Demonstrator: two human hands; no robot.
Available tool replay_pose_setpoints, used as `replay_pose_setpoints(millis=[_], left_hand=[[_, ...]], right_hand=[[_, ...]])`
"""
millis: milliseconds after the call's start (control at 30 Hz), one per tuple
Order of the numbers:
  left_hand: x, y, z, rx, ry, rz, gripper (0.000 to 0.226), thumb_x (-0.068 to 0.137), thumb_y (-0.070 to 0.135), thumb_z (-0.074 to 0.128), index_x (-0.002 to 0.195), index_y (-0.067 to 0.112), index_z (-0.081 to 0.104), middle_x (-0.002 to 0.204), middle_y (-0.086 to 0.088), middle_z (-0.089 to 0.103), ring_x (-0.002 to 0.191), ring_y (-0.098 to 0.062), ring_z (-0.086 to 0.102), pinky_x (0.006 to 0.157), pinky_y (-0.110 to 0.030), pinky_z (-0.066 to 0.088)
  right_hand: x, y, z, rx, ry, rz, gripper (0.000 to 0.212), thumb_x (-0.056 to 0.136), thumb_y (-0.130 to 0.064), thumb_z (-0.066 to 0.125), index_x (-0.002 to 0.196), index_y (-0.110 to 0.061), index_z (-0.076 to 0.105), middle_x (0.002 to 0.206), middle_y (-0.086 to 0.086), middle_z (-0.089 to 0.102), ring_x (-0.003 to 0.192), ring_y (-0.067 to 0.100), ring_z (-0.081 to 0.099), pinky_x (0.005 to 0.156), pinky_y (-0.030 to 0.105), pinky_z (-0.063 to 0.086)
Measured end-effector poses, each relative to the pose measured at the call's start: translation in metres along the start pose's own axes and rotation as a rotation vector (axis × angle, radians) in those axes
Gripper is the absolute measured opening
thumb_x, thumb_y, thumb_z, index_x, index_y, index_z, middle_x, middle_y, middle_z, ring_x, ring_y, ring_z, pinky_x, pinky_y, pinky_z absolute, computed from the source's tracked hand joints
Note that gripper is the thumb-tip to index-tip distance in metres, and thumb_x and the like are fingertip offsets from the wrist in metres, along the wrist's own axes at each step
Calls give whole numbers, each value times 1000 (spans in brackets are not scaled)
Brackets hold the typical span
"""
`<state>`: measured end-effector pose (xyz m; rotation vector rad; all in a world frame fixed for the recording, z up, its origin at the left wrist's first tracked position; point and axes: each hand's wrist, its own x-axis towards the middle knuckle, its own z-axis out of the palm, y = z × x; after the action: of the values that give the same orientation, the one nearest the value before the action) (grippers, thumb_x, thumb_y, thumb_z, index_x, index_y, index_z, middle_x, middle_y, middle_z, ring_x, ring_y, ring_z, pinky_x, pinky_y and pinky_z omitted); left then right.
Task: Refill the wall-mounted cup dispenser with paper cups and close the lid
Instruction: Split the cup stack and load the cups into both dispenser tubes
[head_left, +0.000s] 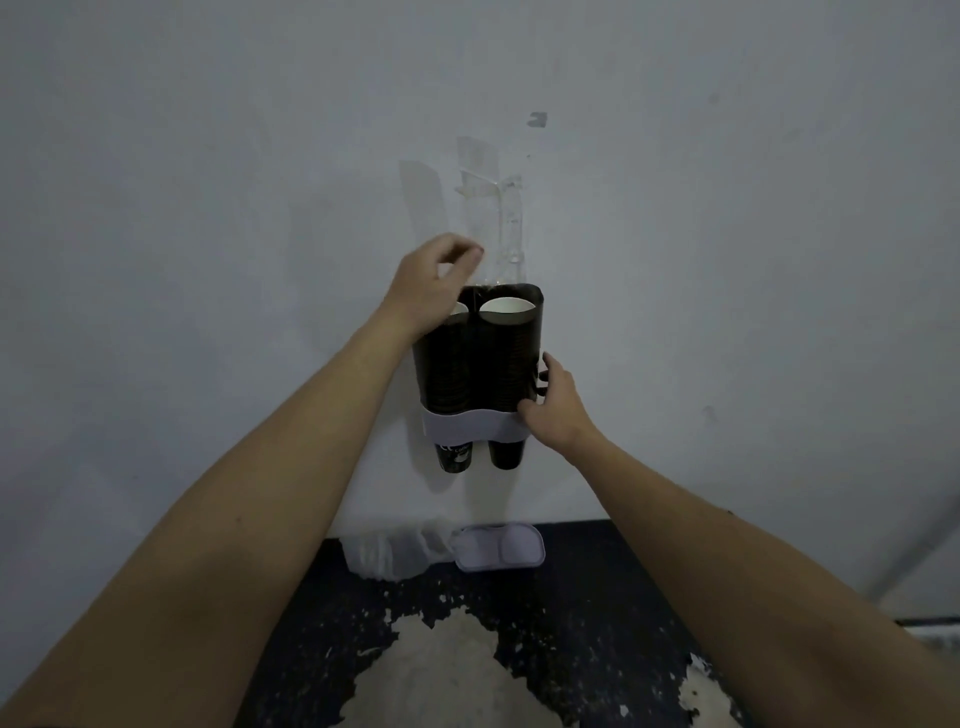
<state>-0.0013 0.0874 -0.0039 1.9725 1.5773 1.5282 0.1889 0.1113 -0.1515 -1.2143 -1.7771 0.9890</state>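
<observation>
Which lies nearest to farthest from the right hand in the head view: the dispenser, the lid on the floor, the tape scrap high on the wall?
1. dispenser: touching the right hand, at its left.
2. lid: below, on the floor.
3. tape scrap: far above, on the wall.

Head-worn wide-angle view, facing the wall (208, 208) closely, tilted slightly downward
</observation>
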Motion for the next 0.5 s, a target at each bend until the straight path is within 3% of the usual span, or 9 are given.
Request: replay_pose_setpoints(millis=[100, 267, 367, 433, 500], left_hand=[[-8, -15, -10, -196, 227, -99, 15, 99, 22, 53, 102, 19, 66, 97, 6, 67, 93, -9, 63, 86, -22, 49], [-44, -70, -12, -342, 465, -407, 17, 101, 19, 47, 107, 16, 62, 101, 1, 63, 83, -9, 59, 75, -25, 46], [-77, -104, -1, -390, 551, -603, 19, 102, 16, 42, 110, 16, 59, 100, 0, 60, 84, -12, 57, 77, -28, 46], [-101, -126, 12, -433, 576, -739, 21, 103, 14, 40, 114, 14, 58, 101, -1, 58, 85, -14, 56, 71, -25, 45], [-126, -145, 27, -480, 566, -889, 27, 103, 13, 41, 122, 9, 58, 107, -6, 57, 85, -16, 55, 70, -25, 46]], right_hand=[[-4, 12, 3, 29, -18, 124, 81, 96, -12, 62, 161, -8, 15, 160, 14, 29, 144, 31, 38, 113, 46, 42], [-13, 40, 12, 91, -27, 334, 63, 101, -3, 44, 160, -6, 23, 158, 16, 37, 142, 31, 41, 111, 39, 38], [-15, 61, 22, 124, -13, 428, 55, 103, -9, 40, 157, -6, 30, 151, 17, 46, 124, 28, 52, 107, 43, 44], [-15, 72, 30, 192, -1, 504, 51, 104, -14, 40, 154, -5, 36, 145, 18, 52, 116, 30, 56, 97, 46, 50], [-17, 81, 38, 270, 1, 577, 45, 107, -17, 40, 148, -1, 43, 131, 17, 57, 109, 31, 57, 91, 46, 52]])
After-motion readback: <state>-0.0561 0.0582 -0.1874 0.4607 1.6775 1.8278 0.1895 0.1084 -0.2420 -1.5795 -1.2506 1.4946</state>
